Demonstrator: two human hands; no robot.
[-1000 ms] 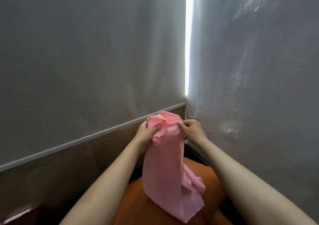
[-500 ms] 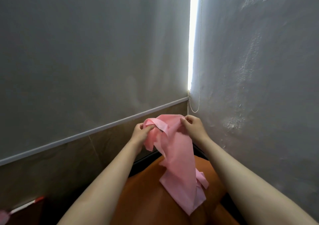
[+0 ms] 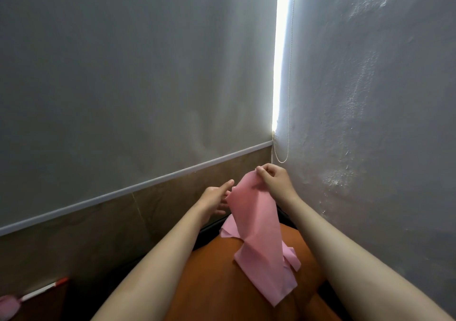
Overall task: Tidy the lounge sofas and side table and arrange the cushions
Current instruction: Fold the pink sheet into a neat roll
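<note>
Thin matt pink cloth (image 3: 256, 222), smooth orange leather-like cushion (image 3: 217, 278), rough plastered wall (image 3: 370, 123)

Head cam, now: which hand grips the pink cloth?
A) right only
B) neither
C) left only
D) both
A: the right hand pinches the top edge of the pink cloth, while the left hand is beside it with fingers straight, gripping nothing.

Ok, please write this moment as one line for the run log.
right hand: pinches thin pink cloth at top | left hand: fingers straight, beside cloth | cloth: hangs over orange cushion
</note>
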